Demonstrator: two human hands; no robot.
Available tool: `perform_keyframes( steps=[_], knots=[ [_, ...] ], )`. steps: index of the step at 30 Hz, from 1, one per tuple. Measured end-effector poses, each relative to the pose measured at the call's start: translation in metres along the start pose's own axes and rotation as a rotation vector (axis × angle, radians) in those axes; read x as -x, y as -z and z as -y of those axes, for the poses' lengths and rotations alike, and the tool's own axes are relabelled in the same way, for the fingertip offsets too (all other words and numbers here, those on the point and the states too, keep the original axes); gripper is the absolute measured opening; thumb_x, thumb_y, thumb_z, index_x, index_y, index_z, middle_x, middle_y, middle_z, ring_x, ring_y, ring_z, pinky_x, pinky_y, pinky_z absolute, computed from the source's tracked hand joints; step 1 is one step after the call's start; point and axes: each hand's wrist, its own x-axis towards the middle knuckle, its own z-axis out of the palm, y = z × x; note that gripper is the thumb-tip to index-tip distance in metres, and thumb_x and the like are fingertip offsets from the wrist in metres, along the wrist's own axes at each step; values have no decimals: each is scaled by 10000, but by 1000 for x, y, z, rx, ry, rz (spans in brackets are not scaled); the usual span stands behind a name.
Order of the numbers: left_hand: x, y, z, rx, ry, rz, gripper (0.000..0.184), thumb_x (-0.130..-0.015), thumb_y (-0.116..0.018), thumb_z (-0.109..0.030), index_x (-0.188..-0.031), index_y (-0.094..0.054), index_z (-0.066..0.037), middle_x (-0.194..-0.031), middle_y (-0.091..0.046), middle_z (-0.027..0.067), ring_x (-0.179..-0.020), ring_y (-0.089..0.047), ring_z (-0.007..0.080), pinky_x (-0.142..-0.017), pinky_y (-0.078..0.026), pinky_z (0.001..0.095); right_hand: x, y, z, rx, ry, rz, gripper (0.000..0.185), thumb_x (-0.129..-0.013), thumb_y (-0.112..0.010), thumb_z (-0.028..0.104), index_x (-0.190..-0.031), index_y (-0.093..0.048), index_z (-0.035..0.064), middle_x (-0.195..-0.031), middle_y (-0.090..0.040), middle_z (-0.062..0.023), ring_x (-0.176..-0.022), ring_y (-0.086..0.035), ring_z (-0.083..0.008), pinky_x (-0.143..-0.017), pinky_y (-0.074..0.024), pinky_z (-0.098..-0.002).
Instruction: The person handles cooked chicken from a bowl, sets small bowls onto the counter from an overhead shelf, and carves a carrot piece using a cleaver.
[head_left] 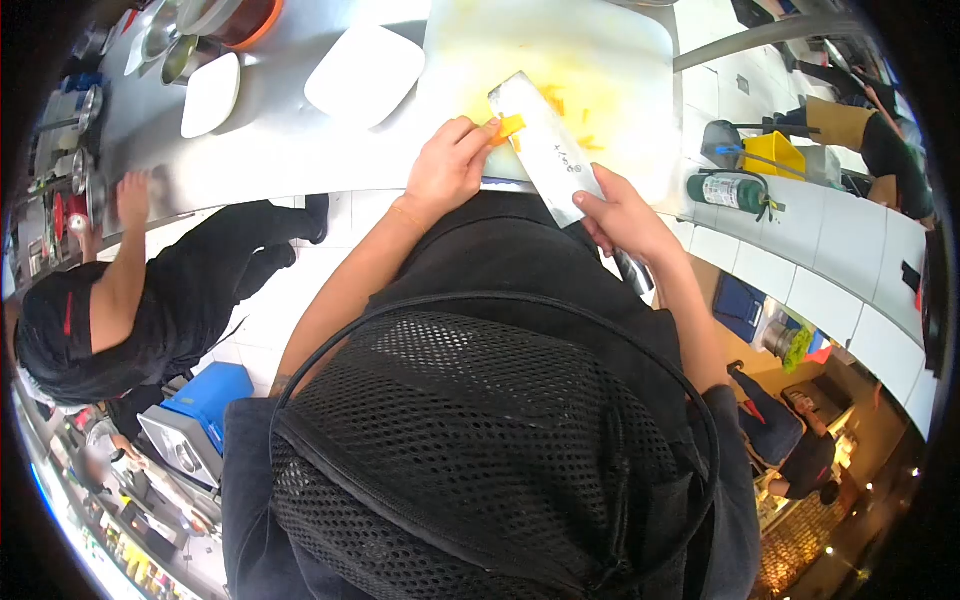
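A wide-bladed cleaver (548, 150) with dark markings on its blade slants over the near edge of the white cutting board (640, 50). My right hand (625, 215) is closed around it where blade and handle meet, and the metal handle end shows below. At the tip of the blade, my left hand (450, 165) pinches an orange-yellow vegetable piece (508, 128) with curled fingers. Small cut orange pieces (588, 142) lie on the board to the right of the blade. Yellowish stains spread over the board.
Left of the board, a square white dish (365, 77) and a smaller white dish (211, 95) rest on the steel counter (280, 160), with metal containers (185, 58) behind. One co-worker (180, 270) stands close on the left. A green cylinder (728, 190) and a yellow bucket (775, 155) are at right.
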Motion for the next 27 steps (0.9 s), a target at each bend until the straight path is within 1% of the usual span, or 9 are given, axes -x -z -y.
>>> perform_keyframes(
  steps=[9, 11, 14, 17, 21, 23, 24, 26, 27],
  knots=[
    [0, 4, -1, -25, 6, 1, 331, -899, -686, -50, -1229, -699, -57, -899, -579, 113, -865, -603, 316, -758, -529, 419, 2, -8, -2, -36, 17, -17, 322, -1046, -537, 126, -1348, -512, 16, -670, -499, -3, -455, -449, -92, -407, -403, -277],
    [2, 2, 0, -22, 9, 16, 325, -898, -686, -51, -1223, -699, -57, -899, -580, 111, -867, -604, 317, -758, -530, 419, 8, -8, -1, 171, 120, -124, 229, -1037, -542, 129, -1216, -534, -13, -678, -536, -69, -484, -511, -148, -458, -448, -346],
    [1, 1, 1, -17, -5, -1, 319, -899, -686, -51, -1217, -699, -61, -894, -576, 111, -864, -603, 317, -752, -527, 423, 20, -6, 11, 163, 72, -93, 228, -1029, -542, 126, -1205, -523, -18, -680, -550, -88, -485, -535, -165, -473, -462, -363],
    [-1, 1, 0, -24, -4, -12, 321, -901, -686, -57, -1222, -700, -69, -893, -573, 110, -861, -600, 316, -751, -524, 420, 18, -2, 10, 129, 54, -34, 307, -1046, -534, 124, -1327, -506, 2, -671, -505, -9, -459, -473, -99, -419, -422, -292],
    [0, 4, -3, -22, 9, -2, 320, -905, -683, -64, -1224, -701, -74, -886, -561, 109, -859, -595, 310, -754, -522, 413, 20, -3, 18, 107, -7, -30, 306, -1047, -533, 124, -1327, -504, 3, -673, -509, -11, -459, -481, -97, -419, -422, -286],
    [0, 4, -3, -29, 17, 9, 321, -905, -681, -64, -1226, -700, -73, -884, -557, 108, -859, -594, 309, -756, -521, 411, 24, -5, 26, 203, -26, -60, 213, -1025, -539, 128, -1160, -506, -33, -715, -607, -159, -557, -623, -277, -549, -507, -409],
    [0, 3, -3, -32, 9, 3, 325, -905, -678, -59, -1229, -698, -71, -882, -554, 108, -858, -593, 308, -754, -520, 412, 24, -6, 25, 205, -24, -58, 213, -1025, -539, 128, -1160, -506, -33, -715, -607, -159, -557, -623, -277, -549, -507, -409],
    [0, 3, -1, -36, 1, -7, 329, -905, -676, -54, -1233, -697, -68, -880, -551, 108, -856, -592, 307, -752, -520, 413, 23, -7, 17, 475, 135, -144, 225, -1015, -544, 132, -1129, -484, -52, -858, -661, -310, -808, -670, -484, -743, -534, -511],
    [-1, 3, -1, -30, -5, 0, 332, -903, -676, -50, -1234, -696, -66, -881, -551, 108, -855, -591, 308, -751, -519, 414, 22, -9, 13, 477, 135, -144, 225, -1015, -544, 132, -1129, -484, -52, -858, -661, -310, -808, -670, -484, -743, -534, -511]
  ],
)
